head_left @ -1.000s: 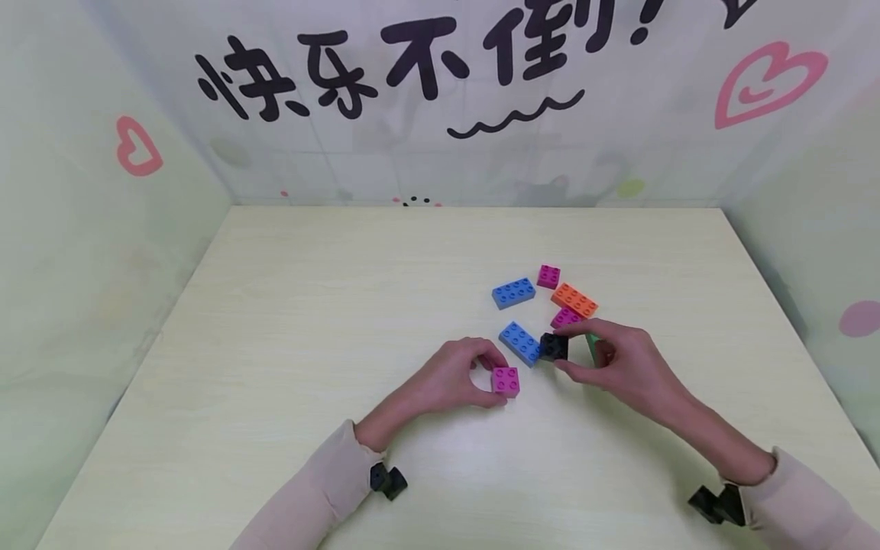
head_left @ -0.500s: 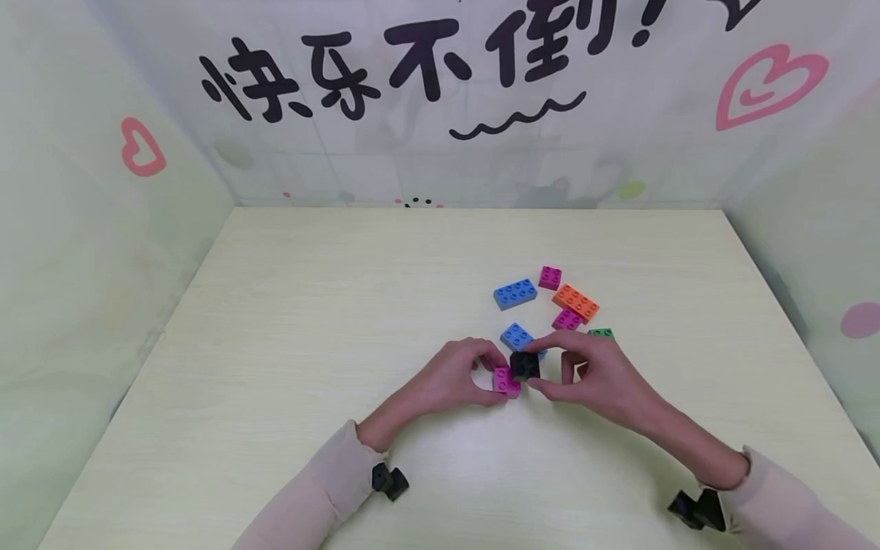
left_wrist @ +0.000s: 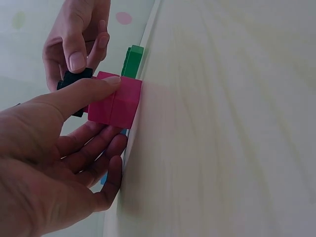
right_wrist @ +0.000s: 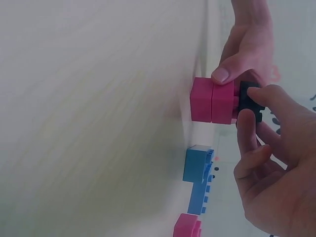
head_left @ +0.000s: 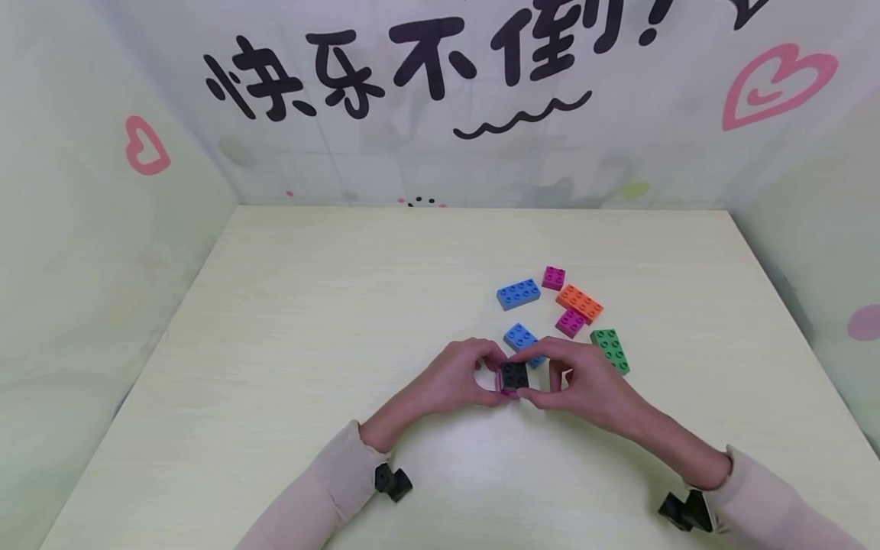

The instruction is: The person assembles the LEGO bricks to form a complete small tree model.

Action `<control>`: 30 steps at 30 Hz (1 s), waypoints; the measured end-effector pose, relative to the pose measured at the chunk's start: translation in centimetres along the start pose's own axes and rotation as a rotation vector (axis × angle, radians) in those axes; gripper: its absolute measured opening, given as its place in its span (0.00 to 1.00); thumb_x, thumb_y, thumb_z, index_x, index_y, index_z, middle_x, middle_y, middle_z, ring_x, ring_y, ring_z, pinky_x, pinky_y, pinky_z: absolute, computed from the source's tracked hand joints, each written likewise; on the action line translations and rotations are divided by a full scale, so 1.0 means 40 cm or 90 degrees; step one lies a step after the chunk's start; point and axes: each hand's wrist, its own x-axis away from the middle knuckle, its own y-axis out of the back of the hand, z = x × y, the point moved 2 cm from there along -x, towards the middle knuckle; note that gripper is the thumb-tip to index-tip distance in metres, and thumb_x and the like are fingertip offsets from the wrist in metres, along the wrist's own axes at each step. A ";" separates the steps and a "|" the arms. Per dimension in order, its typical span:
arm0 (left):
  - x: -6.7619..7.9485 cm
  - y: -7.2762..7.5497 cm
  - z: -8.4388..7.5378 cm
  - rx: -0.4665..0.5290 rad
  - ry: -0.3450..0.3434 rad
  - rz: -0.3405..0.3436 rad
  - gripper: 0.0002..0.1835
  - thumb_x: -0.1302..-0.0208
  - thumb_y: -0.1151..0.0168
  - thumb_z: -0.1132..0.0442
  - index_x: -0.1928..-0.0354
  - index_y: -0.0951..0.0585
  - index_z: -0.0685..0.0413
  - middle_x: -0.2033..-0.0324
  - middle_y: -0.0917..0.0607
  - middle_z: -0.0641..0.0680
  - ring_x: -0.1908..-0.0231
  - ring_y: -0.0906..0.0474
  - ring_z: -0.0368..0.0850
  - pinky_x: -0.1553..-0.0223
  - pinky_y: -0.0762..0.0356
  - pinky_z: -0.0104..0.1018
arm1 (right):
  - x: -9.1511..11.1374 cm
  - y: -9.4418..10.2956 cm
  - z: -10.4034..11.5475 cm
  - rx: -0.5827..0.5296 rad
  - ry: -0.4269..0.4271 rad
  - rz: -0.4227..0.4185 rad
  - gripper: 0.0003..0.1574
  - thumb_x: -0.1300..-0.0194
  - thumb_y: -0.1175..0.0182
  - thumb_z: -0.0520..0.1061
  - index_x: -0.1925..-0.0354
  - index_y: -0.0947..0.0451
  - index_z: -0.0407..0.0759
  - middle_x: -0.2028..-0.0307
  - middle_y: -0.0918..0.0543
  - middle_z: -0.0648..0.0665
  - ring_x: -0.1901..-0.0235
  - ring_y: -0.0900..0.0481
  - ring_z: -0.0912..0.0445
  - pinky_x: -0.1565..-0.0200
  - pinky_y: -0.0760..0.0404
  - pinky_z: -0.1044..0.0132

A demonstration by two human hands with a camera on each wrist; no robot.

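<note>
My left hand (head_left: 459, 376) pinches a stack of two pink toy bricks (right_wrist: 202, 100) between thumb and fingers, and the stack stands on the table. Directly over it is a small black brick (head_left: 514, 375), its studs up, pinched by the thumb and index finger of my right hand (head_left: 591, 378). In the right wrist view, pink studs show between the black brick and the stack below, so it sits right at the studs rather than flush. From the head view the black brick hides most of the pink stack.
Just beyond the hands lie two blue bricks (head_left: 519, 294), two magenta bricks (head_left: 553, 277), an orange brick (head_left: 580, 302) and a green brick (head_left: 608, 345). One blue brick is partly behind the right fingers. Printed fabric walls (head_left: 385, 168) border the table (head_left: 309, 305).
My right hand has carried the black brick leftward, from beside the blue brick to over the pink stack. The green brick has come into fuller view. My left hand keeps its hold.
</note>
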 end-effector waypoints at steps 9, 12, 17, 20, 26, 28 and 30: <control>-0.002 0.001 -0.004 -0.002 0.003 0.003 0.22 0.49 0.22 0.58 0.52 0.19 0.50 0.61 0.19 0.41 0.58 0.24 0.40 0.54 0.26 0.31 | 0.001 -0.003 -0.006 -0.008 0.000 -0.004 0.27 0.47 0.24 0.44 0.48 0.18 0.57 0.65 0.18 0.50 0.83 0.28 0.61 0.80 0.28 0.68; -0.003 0.001 -0.003 -0.001 0.000 0.000 0.22 0.50 0.21 0.58 0.53 0.19 0.51 0.62 0.19 0.41 0.59 0.24 0.40 0.54 0.26 0.31 | 0.000 -0.006 -0.009 -0.013 0.004 -0.007 0.27 0.48 0.24 0.44 0.48 0.18 0.56 0.65 0.18 0.53 0.83 0.28 0.61 0.80 0.28 0.67; -0.002 -0.001 0.000 0.001 -0.001 -0.007 0.22 0.51 0.21 0.57 0.53 0.18 0.50 0.62 0.19 0.41 0.59 0.23 0.40 0.54 0.26 0.32 | -0.003 -0.008 -0.013 -0.019 0.003 -0.007 0.26 0.48 0.23 0.45 0.49 0.17 0.56 0.63 0.19 0.58 0.83 0.27 0.61 0.80 0.28 0.67; -0.002 -0.002 0.001 0.000 -0.001 -0.011 0.22 0.51 0.21 0.57 0.54 0.18 0.50 0.63 0.19 0.40 0.59 0.23 0.40 0.54 0.26 0.32 | -0.006 -0.007 -0.015 -0.022 0.002 -0.006 0.26 0.48 0.23 0.46 0.50 0.17 0.56 0.64 0.19 0.58 0.83 0.27 0.60 0.81 0.29 0.67; -0.002 -0.002 0.002 0.003 -0.005 -0.013 0.22 0.51 0.21 0.57 0.54 0.18 0.50 0.63 0.19 0.40 0.59 0.23 0.39 0.54 0.26 0.32 | -0.007 -0.008 -0.017 -0.019 -0.011 -0.009 0.25 0.50 0.22 0.47 0.52 0.16 0.56 0.64 0.19 0.58 0.83 0.28 0.60 0.81 0.29 0.68; -0.002 -0.002 0.002 0.004 -0.005 -0.014 0.22 0.51 0.21 0.58 0.54 0.18 0.51 0.63 0.19 0.40 0.59 0.23 0.40 0.53 0.26 0.32 | -0.008 -0.010 -0.018 -0.012 -0.011 -0.015 0.25 0.50 0.22 0.47 0.52 0.15 0.56 0.64 0.19 0.59 0.83 0.28 0.61 0.82 0.30 0.68; -0.002 -0.002 0.002 0.005 -0.003 -0.015 0.22 0.51 0.21 0.58 0.54 0.18 0.51 0.63 0.19 0.40 0.59 0.23 0.40 0.53 0.26 0.32 | -0.009 -0.014 -0.020 -0.008 -0.010 -0.020 0.25 0.51 0.22 0.47 0.53 0.15 0.56 0.64 0.19 0.59 0.84 0.28 0.61 0.82 0.30 0.68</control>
